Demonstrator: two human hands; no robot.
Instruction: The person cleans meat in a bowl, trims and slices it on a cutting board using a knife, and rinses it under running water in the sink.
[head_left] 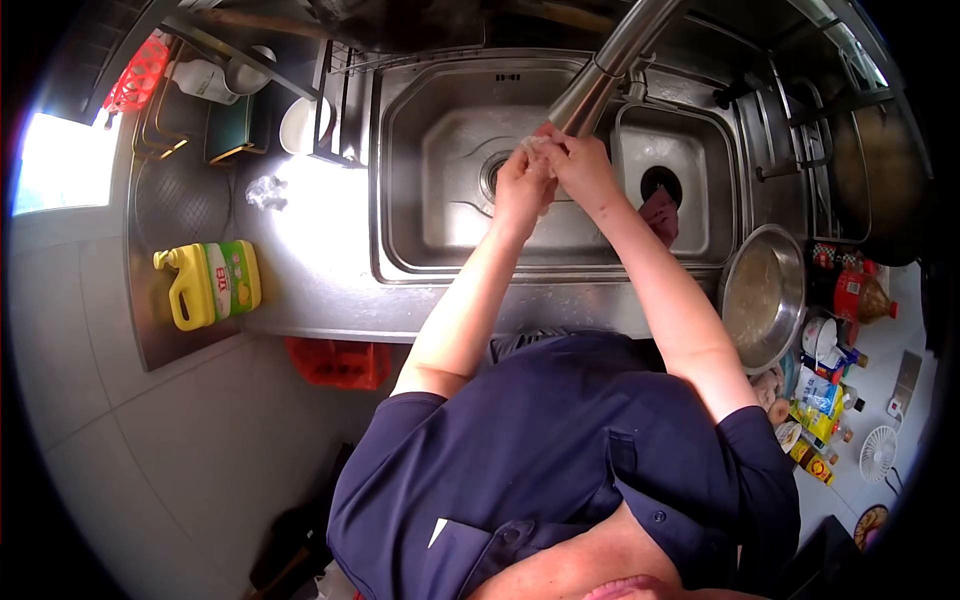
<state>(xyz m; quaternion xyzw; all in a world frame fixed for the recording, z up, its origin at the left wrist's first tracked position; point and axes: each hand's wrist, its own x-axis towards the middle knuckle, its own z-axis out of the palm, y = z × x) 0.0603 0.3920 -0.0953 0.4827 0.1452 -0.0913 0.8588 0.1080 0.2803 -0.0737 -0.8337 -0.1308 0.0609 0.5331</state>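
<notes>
My left hand (pixel 522 188) and my right hand (pixel 584 172) meet over the larger sink basin (pixel 430 215), just below the end of the metal faucet (pixel 585 95). The fingers of both hands are curled and pressed together. Something whitish and wet shows between them, but whether it is foam, water or a small object I cannot make out. Behind my left hand, the drain (pixel 490 178) is partly hidden. In the smaller basin (pixel 700 140) to the right, a dark reddish cloth (pixel 660 215) lies beside the black drain hole (pixel 661 182).
A yellow detergent jug (pixel 210 283) stands on the left counter, with a white bowl (pixel 303 126) farther back. On the right are a large metal bowl (pixel 763 298), a sauce bottle (pixel 864 297) and a small white fan (pixel 878 453). A red crate (pixel 338 362) sits below the counter.
</notes>
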